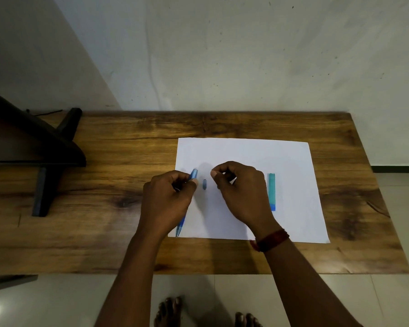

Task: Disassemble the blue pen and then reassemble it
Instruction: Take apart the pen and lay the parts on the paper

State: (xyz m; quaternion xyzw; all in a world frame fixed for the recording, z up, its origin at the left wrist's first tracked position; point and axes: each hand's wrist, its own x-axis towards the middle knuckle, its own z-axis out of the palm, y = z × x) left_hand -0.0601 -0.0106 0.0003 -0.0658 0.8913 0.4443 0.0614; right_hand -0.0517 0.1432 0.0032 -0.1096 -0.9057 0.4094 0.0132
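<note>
My left hand (169, 199) grips the blue pen barrel (180, 226), which slants from its open top end near my fingertips down to its tip at the paper's lower left corner. A small dark blue pen piece (205, 184) lies on the white paper (246, 152) between my hands. My right hand (240, 187) hovers just right of it with fingers curled and pinched; something small and pale may sit in them, but I cannot make it out. The blue pen cap (271, 191) lies straight on the paper to the right of my right hand.
The paper rests on a wooden table (128, 149) against a white wall. A dark shelf bracket (40, 149) stands on the table's left end. My bare feet (170, 312) show on the tiled floor below the table's near edge.
</note>
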